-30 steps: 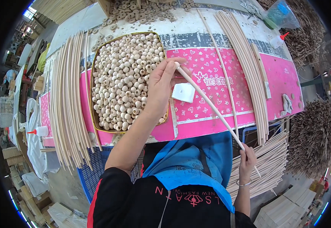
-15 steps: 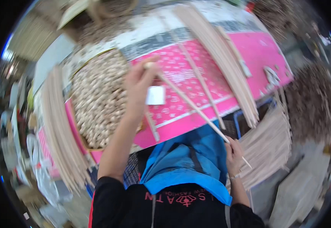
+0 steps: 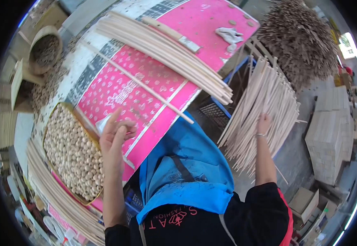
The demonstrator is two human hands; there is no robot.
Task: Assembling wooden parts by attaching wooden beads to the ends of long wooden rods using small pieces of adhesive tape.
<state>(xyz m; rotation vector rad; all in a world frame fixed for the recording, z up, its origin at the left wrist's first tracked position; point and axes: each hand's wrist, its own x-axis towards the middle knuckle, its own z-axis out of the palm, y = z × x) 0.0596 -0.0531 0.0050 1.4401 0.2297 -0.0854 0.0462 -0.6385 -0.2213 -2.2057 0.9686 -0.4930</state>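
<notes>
My left hand (image 3: 117, 133) is raised over the near left part of the pink table covering (image 3: 145, 119), thumb and fingers apart with nothing in them. Just left of it lies a shallow yellow-rimmed tray (image 3: 47, 137) full of round pale wooden beads (image 3: 74, 149). At the right, my right hand (image 3: 263, 123) reaches onto a big pile of thin wooden sticks (image 3: 244, 110). Its fingers look curled round a stick there, partly hidden among the others. A single wooden stick (image 3: 139, 84) lies slantwise across the table, its near end past the edge.
A bundle of long wooden rods (image 3: 166, 55) crosses the far table beside a flat wooden strip (image 3: 172, 33) and white cloth (image 3: 229, 35). More rods (image 3: 59, 192) lie at left. A blue-rimmed crate (image 3: 217, 110) stands by the pile. Brown sticks (image 3: 297, 45) rise behind; pale stacks (image 3: 330, 135) stand right.
My left hand has let go of the stick's bead end and moved down. My right hand has swung outward onto the stick pile. The whole view has turned to the right.
</notes>
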